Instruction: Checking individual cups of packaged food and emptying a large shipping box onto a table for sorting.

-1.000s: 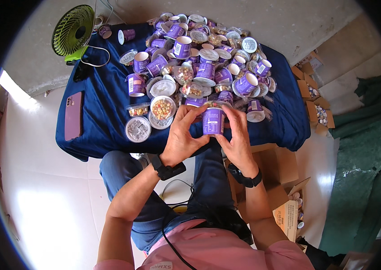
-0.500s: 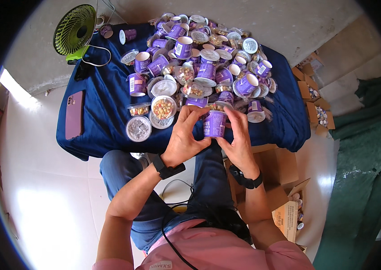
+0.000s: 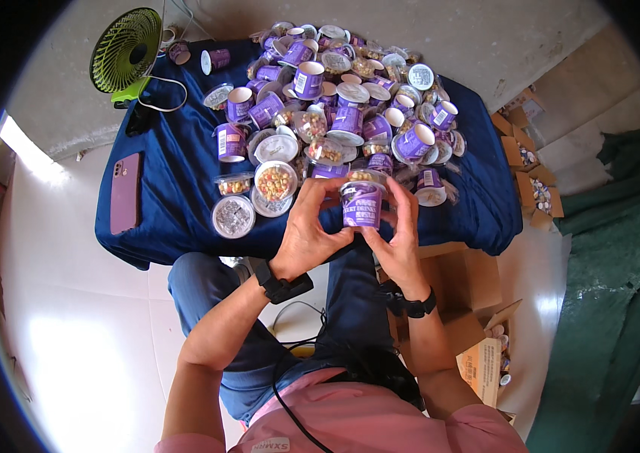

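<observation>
Between my two hands, at the near edge of the table, is a purple paper cup with a clear domed lid on top, small coloured pieces showing inside it. My left hand grips the cup's left side, thumb low and fingers near the rim. On the other side my right hand has its thumb low and fingers by the rim. Just beyond lies a heap of similar purple cups. Left of my hands sit a clear tub of coloured pieces and a round tub with a silvery top.
A blue cloth covers the table. On its left are a purple phone and a green fan with a white cable. Open cardboard boxes stand on the floor at right, near a green cloth.
The cup has turned between my fingers, so a different printed side faces me. My right wrist has shifted slightly; the heap is unchanged.
</observation>
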### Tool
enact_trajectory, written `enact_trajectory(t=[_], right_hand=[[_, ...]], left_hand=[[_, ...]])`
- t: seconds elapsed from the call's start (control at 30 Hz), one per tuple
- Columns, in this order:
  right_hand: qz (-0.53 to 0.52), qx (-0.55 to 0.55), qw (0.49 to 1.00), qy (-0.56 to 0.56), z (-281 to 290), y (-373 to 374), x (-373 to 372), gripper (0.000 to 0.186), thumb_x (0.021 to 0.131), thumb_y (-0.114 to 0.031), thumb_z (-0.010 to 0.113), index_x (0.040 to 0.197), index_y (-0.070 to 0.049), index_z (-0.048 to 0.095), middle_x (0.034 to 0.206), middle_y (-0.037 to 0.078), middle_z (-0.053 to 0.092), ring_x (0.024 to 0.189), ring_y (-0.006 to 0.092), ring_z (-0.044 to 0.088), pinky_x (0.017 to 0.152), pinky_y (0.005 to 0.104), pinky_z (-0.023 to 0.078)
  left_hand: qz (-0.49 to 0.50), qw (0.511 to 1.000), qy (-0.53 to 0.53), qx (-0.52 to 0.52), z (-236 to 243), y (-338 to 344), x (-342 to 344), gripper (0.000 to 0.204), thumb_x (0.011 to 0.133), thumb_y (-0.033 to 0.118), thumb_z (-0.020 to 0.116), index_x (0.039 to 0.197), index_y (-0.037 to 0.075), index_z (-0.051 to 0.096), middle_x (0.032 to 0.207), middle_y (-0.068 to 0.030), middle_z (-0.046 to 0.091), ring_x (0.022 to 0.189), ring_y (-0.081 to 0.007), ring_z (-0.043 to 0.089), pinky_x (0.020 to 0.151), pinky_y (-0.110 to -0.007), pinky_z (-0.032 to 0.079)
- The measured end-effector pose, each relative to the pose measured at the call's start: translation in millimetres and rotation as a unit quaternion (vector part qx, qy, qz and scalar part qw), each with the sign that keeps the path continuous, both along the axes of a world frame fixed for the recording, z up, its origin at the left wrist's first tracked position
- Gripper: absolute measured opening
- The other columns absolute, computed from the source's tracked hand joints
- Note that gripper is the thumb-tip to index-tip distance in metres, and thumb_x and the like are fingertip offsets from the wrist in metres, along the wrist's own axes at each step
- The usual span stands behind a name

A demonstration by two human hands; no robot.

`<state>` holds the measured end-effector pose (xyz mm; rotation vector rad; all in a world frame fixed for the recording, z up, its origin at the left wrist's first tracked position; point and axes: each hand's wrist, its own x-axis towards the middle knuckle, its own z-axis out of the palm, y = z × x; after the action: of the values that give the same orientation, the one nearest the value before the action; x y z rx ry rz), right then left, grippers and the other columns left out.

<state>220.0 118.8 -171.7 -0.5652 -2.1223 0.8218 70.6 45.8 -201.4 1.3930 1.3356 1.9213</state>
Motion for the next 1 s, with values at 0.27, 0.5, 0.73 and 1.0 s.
enact_trajectory(t=[0.27,0.5,0.73,1.0], right_hand=[[-0.033,0.055,0.993,-0.096,-6,1,5,0.070,0.075,-0.001,0.069,0.135,-0.003,0.034,0.123,0.018,0.040,0.114,0.0316,0.047,0.088,0.0360,0.049],[0.048,-0.180,0.978,0.094,-16,-2,1,0.064,0.082,-0.003,0.065,0.137,-0.003,0.031,0.126,0.014,0.040,0.121,0.0256,0.043,0.094,0.0348,0.045],[0.003,0.052,0.994,-0.097,5,-1,3,0.078,0.065,0.007,0.068,0.135,-0.008,0.038,0.123,0.019,0.040,0.114,0.0361,0.046,0.090,0.0385,0.048],[0.063,-0.295,0.942,0.147,-13,-7,-1,0.069,0.078,0.000,0.068,0.137,-0.005,0.033,0.127,0.015,0.039,0.117,0.0229,0.044,0.095,0.0336,0.045]], left_hand=[[0.028,0.991,0.130,-0.017,4,-2,-7,0.057,0.062,-0.004,0.070,0.117,-0.002,0.052,0.109,-0.0143,0.052,0.102,-0.0253,0.058,0.090,-0.033,0.050],[-0.009,0.999,-0.038,0.010,0,2,3,0.058,0.064,0.000,0.072,0.118,0.001,0.050,0.111,-0.0141,0.049,0.100,-0.0276,0.057,0.089,-0.035,0.048],[0.043,0.992,0.120,0.007,0,-3,-4,0.062,0.058,0.001,0.069,0.118,0.002,0.054,0.104,-0.0154,0.049,0.095,-0.0305,0.054,0.081,-0.036,0.047],[-0.003,0.999,-0.027,0.024,1,-2,5,0.062,0.062,0.000,0.072,0.120,0.000,0.049,0.110,-0.0139,0.047,0.098,-0.0282,0.054,0.087,-0.037,0.049]])
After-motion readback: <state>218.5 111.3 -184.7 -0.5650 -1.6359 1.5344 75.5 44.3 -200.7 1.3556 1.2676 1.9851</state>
